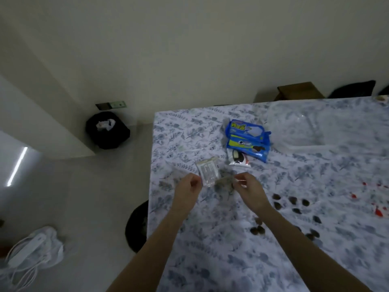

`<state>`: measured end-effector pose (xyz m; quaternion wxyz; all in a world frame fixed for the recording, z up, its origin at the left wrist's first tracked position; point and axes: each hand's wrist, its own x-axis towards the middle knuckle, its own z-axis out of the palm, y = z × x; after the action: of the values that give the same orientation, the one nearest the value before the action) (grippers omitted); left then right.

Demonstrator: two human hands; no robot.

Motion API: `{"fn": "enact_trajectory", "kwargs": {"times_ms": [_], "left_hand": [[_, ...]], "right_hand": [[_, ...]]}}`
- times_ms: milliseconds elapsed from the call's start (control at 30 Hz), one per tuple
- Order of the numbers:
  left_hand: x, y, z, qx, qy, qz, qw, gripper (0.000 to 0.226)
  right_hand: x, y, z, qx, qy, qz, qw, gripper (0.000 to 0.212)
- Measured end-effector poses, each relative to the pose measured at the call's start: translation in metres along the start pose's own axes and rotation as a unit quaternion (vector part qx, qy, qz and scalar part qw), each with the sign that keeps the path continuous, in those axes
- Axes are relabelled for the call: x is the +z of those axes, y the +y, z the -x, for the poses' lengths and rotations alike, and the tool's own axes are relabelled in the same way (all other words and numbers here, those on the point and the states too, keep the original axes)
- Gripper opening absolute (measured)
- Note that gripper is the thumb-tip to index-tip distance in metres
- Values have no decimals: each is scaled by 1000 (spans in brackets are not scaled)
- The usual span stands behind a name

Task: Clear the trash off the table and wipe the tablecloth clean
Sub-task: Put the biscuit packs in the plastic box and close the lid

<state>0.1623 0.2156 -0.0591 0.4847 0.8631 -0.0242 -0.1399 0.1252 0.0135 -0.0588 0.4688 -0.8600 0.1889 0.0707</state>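
Left hand: bare forearm reaching forward from the lower edge of view, fingers curled inward, thumb and fingertips pinched together. Right hand: bare forearm extended alongside, wrist slightly bent, fingers curled, fingertips pinched. Both hands level with each other, a little apart, palms turned towards each other.

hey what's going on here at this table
A person is clearing trash off a floral tablecloth. The left hand pinches a small clear wrapper; the right hand grips another scrap I can't make out. Blue cookie wrappers, dark crumbs and red stains remain. A black bin stands on the floor nearby.
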Motion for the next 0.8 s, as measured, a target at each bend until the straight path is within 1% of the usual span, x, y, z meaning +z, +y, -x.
{"fn": "enact_trajectory", "kwargs": {"times_ms": [67,133,267,333,400,467,533,600,700,800], "left_hand": [[25,11,1,-18,4,-14,1000,11],[43,20,1,-32,-1,-50,998,16],[64,29,-6,-33,21,-105,994,13],[69,30,-12,-36,35,-129,990,14],[70,26,-19,-39,39,-154,987,21],[72,23,-24,-17,37,-202,978,30],[71,17,-32,-4,31,-252,967,41],[68,12,-39,-13,17,-270,963,55],[66,3,-53,-22,-27,-281,959,74],[70,-4,-65,-4,-69,-307,949,78]], "right_hand": [[-19,14,-13,-21,-25,35,999,23],[-36,21,-25,-46,-45,70,995,26],[-62,28,-46,-121,-57,145,980,29],[-66,30,-56,-146,-67,179,971,31],[-63,32,-65,-166,-86,221,957,35],[-56,36,-75,-193,-91,253,944,40],[-48,35,-85,-198,-81,264,941,44],[-39,32,-95,-200,-71,281,936,49],[-26,28,-111,-192,-90,352,912,62],[-11,25,-117,-172,-99,393,898,70]]}}
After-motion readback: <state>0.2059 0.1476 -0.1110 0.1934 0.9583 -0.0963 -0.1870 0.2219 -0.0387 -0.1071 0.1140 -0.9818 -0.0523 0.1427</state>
